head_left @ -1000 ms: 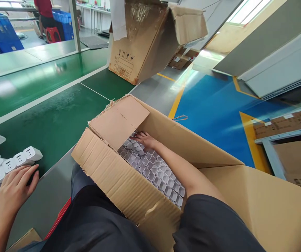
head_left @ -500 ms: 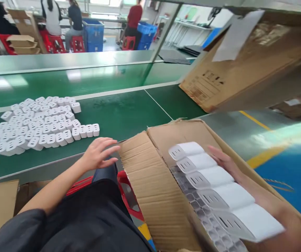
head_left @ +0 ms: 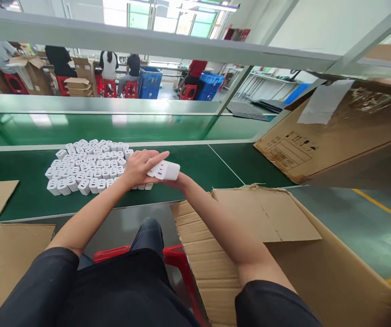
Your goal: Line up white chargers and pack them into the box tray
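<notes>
Now, left hand: fingers grasping a few white plugs above the green bench.
Right hand: under those plugs, fingers mostly hidden; how tightly it closes, I cannot tell.
Bench plugs: many stand bunched together; the held ones are off the surface.
Cardboard box: open by the bench; how many plugs remain inside is hidden.
Change: the right hand has moved from over the box to meet the left, earlier empty.
</notes>
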